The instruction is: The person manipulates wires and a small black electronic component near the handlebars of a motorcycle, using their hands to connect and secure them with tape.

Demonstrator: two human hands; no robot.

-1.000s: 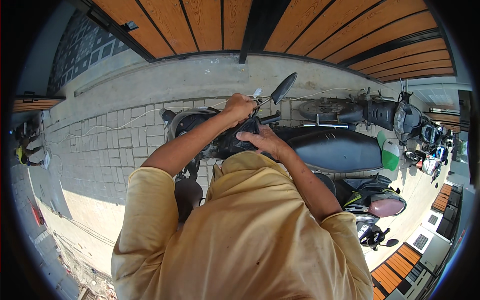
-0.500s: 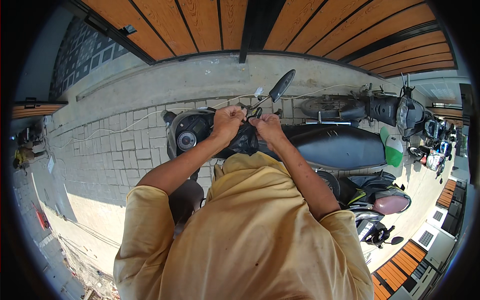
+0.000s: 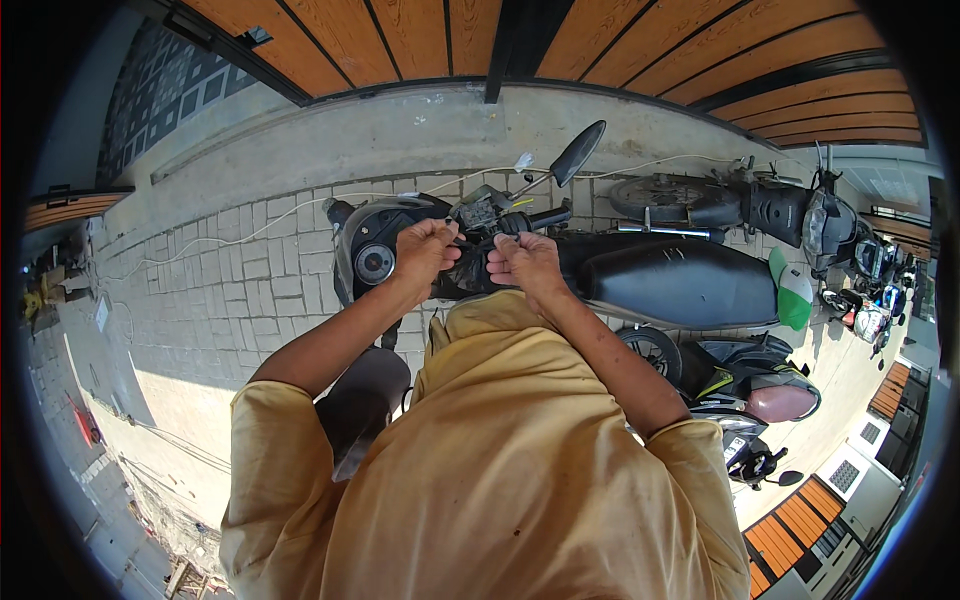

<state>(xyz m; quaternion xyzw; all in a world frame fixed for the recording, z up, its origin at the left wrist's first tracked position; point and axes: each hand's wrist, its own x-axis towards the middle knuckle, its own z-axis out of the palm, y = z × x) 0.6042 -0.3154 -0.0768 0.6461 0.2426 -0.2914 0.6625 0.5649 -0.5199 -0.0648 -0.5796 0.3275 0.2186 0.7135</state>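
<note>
A dark motorbike stands crosswise before me, its black seat (image 3: 668, 287) to the right and its round gauge (image 3: 374, 263) to the left. My left hand (image 3: 425, 254) is closed in a pinch beside the gauge. A small dark bit shows at its fingertips, too small to name. Close to it on the right, my right hand (image 3: 527, 266) also pinches with thumb and fingers; what it may hold is hidden. Both hands hover over the bike's black middle part. Just beyond them are the handlebar grip (image 3: 550, 217), an exposed dark switch housing (image 3: 480, 212) and the mirror (image 3: 578, 153).
A green and white cap (image 3: 793, 290) rests on the rear of the seat. Another motorbike (image 3: 770, 210) stands at the far right, and a scooter (image 3: 750, 385) is parked nearer on the right. A pale cable (image 3: 250, 240) crosses the paving by a wood-slatted gate (image 3: 640, 40).
Both hands have come back toward me from the mirror's base and moved slightly apart. The handlebar grip and switch housing they covered now show.
</note>
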